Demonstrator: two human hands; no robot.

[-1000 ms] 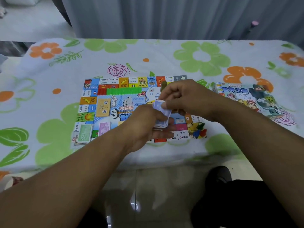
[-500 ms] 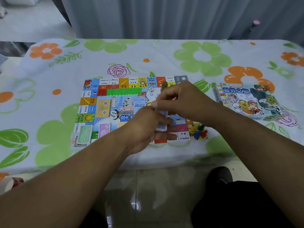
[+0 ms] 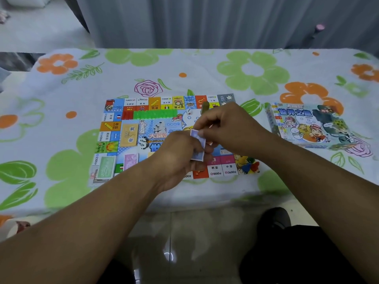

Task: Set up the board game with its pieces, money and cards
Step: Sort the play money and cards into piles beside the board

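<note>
In the head view we see the left hand [image 3: 178, 158] gripping a stack of blue-backed cards [image 3: 198, 145] over the middle of the game board [image 3: 110, 126]. The right hand [image 3: 229, 130] pinches the stack's top edge from 1 o'clock. The game box [image 3: 303, 126] lies at the board's 3 o'clock.

**What we cannot make out**

The left hand [image 3: 176, 158] and right hand [image 3: 231, 128] cover the middle of the board [image 3: 111, 126] and part of its near edge, so we lose the title there. The cards [image 3: 198, 145] they grip show only blue backs, and we cannot count them. The pawns [image 3: 247, 166] at the board's near right corner blur into one clump. The table [image 3: 205, 74] is cut off at both sides.
</note>
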